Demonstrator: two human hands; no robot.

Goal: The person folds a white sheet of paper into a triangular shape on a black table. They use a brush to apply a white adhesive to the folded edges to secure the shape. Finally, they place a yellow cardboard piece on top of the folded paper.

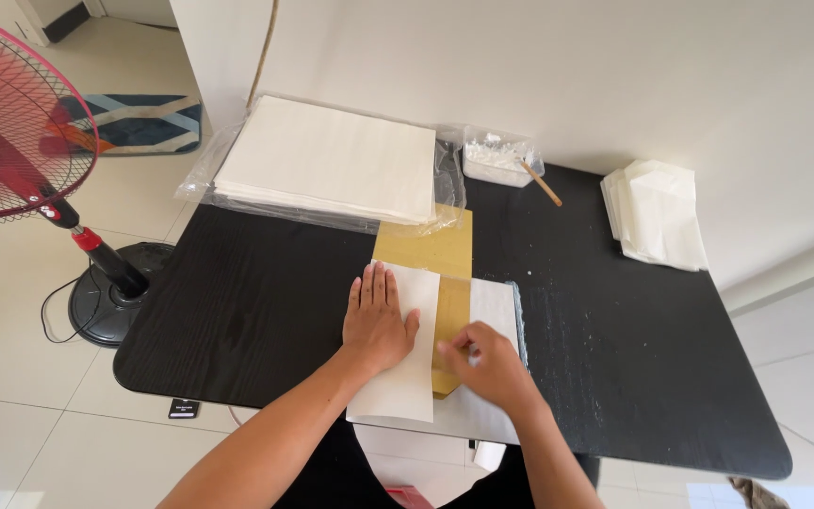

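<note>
The left hand (376,320) lies flat, fingers together, on a folded paper sheet (407,372) near the table's (237,311) front edge. The right hand (487,363), fingers curled, presses its fold beside a yellow board (431,250); bare tabletop lies either side.

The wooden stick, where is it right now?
In the head view the wooden stick is at the table's far edge, leaning out of a small clear bag of white stuff, right of the paper stack.

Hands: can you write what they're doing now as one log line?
left hand: flat on paper | right hand: pinching paper edge over board | table: stack, pile
</note>
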